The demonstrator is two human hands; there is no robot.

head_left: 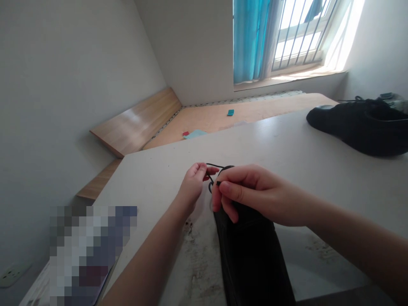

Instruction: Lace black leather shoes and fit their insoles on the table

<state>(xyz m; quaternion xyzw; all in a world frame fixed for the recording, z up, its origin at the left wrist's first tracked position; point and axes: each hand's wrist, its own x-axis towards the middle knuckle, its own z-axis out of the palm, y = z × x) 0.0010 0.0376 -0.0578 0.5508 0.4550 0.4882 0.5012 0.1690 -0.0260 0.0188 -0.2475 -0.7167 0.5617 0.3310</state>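
A black shoe (pixel 255 255) lies on the white table (pixel 153 170), its near end at the bottom of the view. My left hand (pixel 196 180), just left of the shoe's far part, pinches a thin black shoelace (pixel 215 165). Over the top of the shoe, my right hand (pixel 251 191) holds a small black lace end between thumb and forefinger. A loop of the lace hangs between the two hands. The right hand hides much of the shoe's far part.
Another black shoe (pixel 360 125) stands at the table's right side. Beyond the table is a wooden bed board (pixel 210 114) with a small teal item (pixel 230 112) and a pale blue cloth (pixel 195 134). A blurred-out object (pixel 92 255) lies at lower left.
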